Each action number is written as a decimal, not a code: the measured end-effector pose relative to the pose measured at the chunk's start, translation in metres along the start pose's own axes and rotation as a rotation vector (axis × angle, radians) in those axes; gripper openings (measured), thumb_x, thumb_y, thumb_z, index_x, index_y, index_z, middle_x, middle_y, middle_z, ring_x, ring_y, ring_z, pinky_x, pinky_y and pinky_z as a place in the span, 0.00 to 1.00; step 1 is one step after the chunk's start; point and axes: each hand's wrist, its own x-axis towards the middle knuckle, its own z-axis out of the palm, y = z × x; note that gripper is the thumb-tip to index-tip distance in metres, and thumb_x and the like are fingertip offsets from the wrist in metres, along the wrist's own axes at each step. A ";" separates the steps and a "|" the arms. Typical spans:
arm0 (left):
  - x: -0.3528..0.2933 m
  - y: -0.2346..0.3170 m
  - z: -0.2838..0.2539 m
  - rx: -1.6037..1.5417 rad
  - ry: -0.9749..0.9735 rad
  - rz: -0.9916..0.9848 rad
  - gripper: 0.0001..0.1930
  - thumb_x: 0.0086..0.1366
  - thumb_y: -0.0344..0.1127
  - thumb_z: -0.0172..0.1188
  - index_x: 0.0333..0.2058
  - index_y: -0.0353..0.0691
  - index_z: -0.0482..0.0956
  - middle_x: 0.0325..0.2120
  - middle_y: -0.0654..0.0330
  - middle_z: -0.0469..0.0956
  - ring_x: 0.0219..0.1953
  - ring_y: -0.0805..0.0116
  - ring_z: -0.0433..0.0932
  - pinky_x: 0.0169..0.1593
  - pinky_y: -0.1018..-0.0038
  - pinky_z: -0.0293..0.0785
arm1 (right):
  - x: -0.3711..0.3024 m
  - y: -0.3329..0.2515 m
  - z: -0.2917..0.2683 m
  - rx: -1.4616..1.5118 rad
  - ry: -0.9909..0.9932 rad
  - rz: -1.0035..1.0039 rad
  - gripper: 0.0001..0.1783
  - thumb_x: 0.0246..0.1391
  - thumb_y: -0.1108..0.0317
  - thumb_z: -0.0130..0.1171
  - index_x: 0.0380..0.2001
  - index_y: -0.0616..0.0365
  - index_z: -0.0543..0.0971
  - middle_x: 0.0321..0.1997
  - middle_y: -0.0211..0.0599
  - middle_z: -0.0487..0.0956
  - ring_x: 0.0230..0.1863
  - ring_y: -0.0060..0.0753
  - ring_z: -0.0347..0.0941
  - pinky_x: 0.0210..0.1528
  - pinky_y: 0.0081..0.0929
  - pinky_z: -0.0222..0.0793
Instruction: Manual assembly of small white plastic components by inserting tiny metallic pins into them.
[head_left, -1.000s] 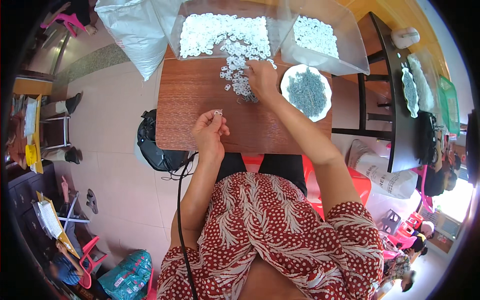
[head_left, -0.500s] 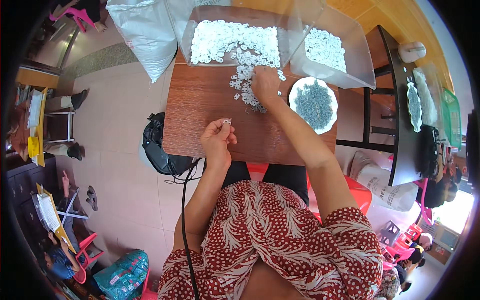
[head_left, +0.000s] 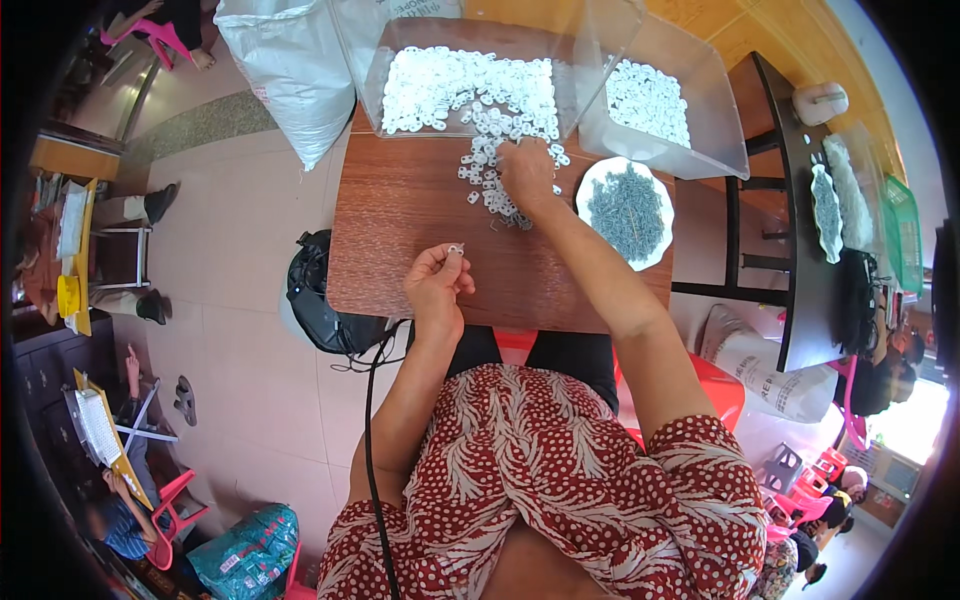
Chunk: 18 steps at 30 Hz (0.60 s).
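Left hand [head_left: 437, 285] pinching a small white piece [head_left: 455, 248] above the bench [head_left: 400, 230]; right hand [head_left: 527, 172] in the pile [head_left: 495, 185], fingers apparently curled. Risk: loose pinch, piece dropping off bench.

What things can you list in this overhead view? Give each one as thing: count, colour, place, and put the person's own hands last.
small plastic rings: many, white, heaped in the clear tray and spilling onto the table
clear tray: one, transparent, far edge of the table
second clear bin: one, transparent, far right, holding more white pieces
plate of metal parts: one, white plate with grey contents, right side of the table
table: one, dark brown wood, in front of the person
sack: one, white, on the floor to the far left
bag: one, black, on the floor by the table's left edge
left hand: one, pinching a single white ring above the table
right hand: one, resting on the spilled rings
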 end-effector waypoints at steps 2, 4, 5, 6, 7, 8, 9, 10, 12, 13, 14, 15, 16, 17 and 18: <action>0.000 0.001 0.000 -0.003 0.002 0.000 0.03 0.60 0.27 0.55 0.31 0.33 0.74 0.20 0.60 0.73 0.15 0.76 0.68 0.18 0.81 0.66 | 0.001 0.001 0.000 0.012 0.039 -0.011 0.03 0.40 0.74 0.53 0.21 0.57 0.76 0.26 0.48 0.72 0.33 0.49 0.69 0.31 0.42 0.68; 0.000 0.003 -0.001 0.027 -0.026 0.000 0.03 0.61 0.26 0.53 0.33 0.33 0.73 0.22 0.59 0.73 0.17 0.74 0.69 0.22 0.77 0.68 | -0.001 0.004 -0.004 0.024 0.079 -0.019 0.04 0.41 0.73 0.52 0.22 0.56 0.77 0.26 0.49 0.74 0.32 0.48 0.70 0.30 0.41 0.68; 0.000 0.003 -0.002 0.025 -0.024 -0.001 0.03 0.61 0.26 0.53 0.33 0.33 0.73 0.22 0.59 0.73 0.17 0.74 0.69 0.22 0.77 0.68 | -0.002 0.001 -0.013 0.310 0.032 0.045 0.05 0.42 0.73 0.53 0.24 0.57 0.78 0.26 0.46 0.76 0.28 0.43 0.72 0.27 0.36 0.67; 0.001 0.005 -0.002 0.019 -0.025 0.003 0.03 0.61 0.26 0.53 0.33 0.33 0.73 0.22 0.59 0.72 0.17 0.73 0.69 0.22 0.77 0.68 | -0.003 -0.002 -0.024 0.595 -0.015 0.111 0.06 0.44 0.74 0.53 0.26 0.57 0.80 0.26 0.44 0.78 0.25 0.37 0.74 0.24 0.31 0.67; 0.001 0.006 -0.001 0.014 -0.027 0.007 0.03 0.60 0.26 0.53 0.33 0.32 0.73 0.22 0.59 0.72 0.18 0.73 0.69 0.22 0.77 0.68 | -0.005 -0.004 -0.033 0.594 -0.015 0.112 0.06 0.44 0.74 0.53 0.26 0.57 0.80 0.26 0.44 0.78 0.25 0.37 0.74 0.24 0.31 0.67; 0.000 0.007 0.000 0.014 -0.025 0.006 0.03 0.60 0.26 0.53 0.33 0.32 0.73 0.22 0.59 0.72 0.18 0.73 0.69 0.22 0.77 0.68 | -0.007 -0.006 -0.041 0.869 -0.153 0.302 0.06 0.45 0.74 0.54 0.28 0.59 0.80 0.27 0.40 0.78 0.23 0.29 0.73 0.22 0.25 0.65; -0.001 0.010 0.002 0.016 -0.032 0.013 0.03 0.61 0.26 0.53 0.33 0.32 0.73 0.22 0.59 0.72 0.18 0.73 0.69 0.22 0.77 0.68 | -0.010 -0.008 -0.049 1.139 -0.295 0.498 0.07 0.46 0.74 0.55 0.30 0.60 0.80 0.27 0.37 0.79 0.21 0.22 0.73 0.20 0.19 0.63; -0.002 0.012 0.005 0.018 -0.039 0.020 0.03 0.61 0.26 0.53 0.33 0.32 0.73 0.22 0.59 0.72 0.18 0.73 0.69 0.22 0.77 0.67 | -0.014 -0.010 -0.056 1.140 -0.295 0.500 0.07 0.46 0.74 0.55 0.30 0.60 0.80 0.27 0.37 0.79 0.21 0.22 0.73 0.20 0.19 0.63; -0.004 0.016 0.012 0.025 -0.048 0.016 0.03 0.61 0.26 0.53 0.33 0.32 0.73 0.22 0.59 0.72 0.18 0.73 0.69 0.22 0.77 0.67 | -0.026 -0.013 -0.068 1.308 -0.339 0.581 0.06 0.47 0.76 0.56 0.31 0.63 0.79 0.26 0.31 0.78 0.23 0.15 0.70 0.20 0.12 0.61; -0.006 0.018 0.014 0.030 -0.056 0.016 0.03 0.61 0.26 0.53 0.33 0.32 0.73 0.22 0.59 0.72 0.18 0.73 0.69 0.22 0.77 0.67 | -0.031 -0.017 -0.074 1.310 -0.337 0.587 0.06 0.47 0.76 0.56 0.31 0.63 0.79 0.26 0.31 0.78 0.23 0.15 0.70 0.20 0.12 0.61; -0.007 0.020 0.017 0.035 -0.058 0.012 0.03 0.61 0.26 0.53 0.33 0.32 0.73 0.22 0.59 0.72 0.18 0.73 0.69 0.22 0.77 0.67 | -0.036 -0.020 -0.081 1.306 -0.337 0.555 0.08 0.48 0.76 0.55 0.34 0.63 0.78 0.26 0.30 0.77 0.23 0.14 0.68 0.21 0.12 0.60; -0.009 0.022 0.019 0.027 -0.078 0.022 0.03 0.61 0.26 0.53 0.33 0.32 0.73 0.22 0.59 0.72 0.18 0.73 0.69 0.22 0.77 0.67 | -0.041 -0.023 -0.087 1.302 -0.337 0.523 0.11 0.49 0.75 0.55 0.38 0.62 0.78 0.26 0.29 0.77 0.22 0.13 0.66 0.22 0.12 0.60; -0.011 0.024 0.020 0.020 -0.098 0.032 0.04 0.61 0.26 0.53 0.33 0.32 0.73 0.22 0.59 0.72 0.18 0.73 0.69 0.23 0.77 0.67 | -0.047 -0.025 -0.091 1.305 -0.335 0.528 0.11 0.49 0.75 0.55 0.38 0.62 0.78 0.26 0.29 0.77 0.22 0.13 0.66 0.22 0.12 0.60; -0.012 0.025 0.023 0.026 -0.101 0.029 0.04 0.61 0.26 0.53 0.33 0.32 0.73 0.22 0.59 0.72 0.18 0.73 0.69 0.23 0.77 0.67 | -0.051 -0.026 -0.095 1.332 -0.322 0.460 0.11 0.50 0.75 0.55 0.38 0.61 0.78 0.26 0.27 0.76 0.23 0.12 0.66 0.22 0.11 0.59; -0.014 0.025 0.025 0.014 -0.107 0.039 0.04 0.60 0.27 0.54 0.33 0.32 0.73 0.22 0.59 0.73 0.18 0.74 0.69 0.22 0.78 0.67 | -0.055 -0.027 -0.098 1.357 -0.309 0.392 0.12 0.50 0.75 0.55 0.39 0.60 0.78 0.26 0.25 0.76 0.23 0.11 0.65 0.23 0.11 0.59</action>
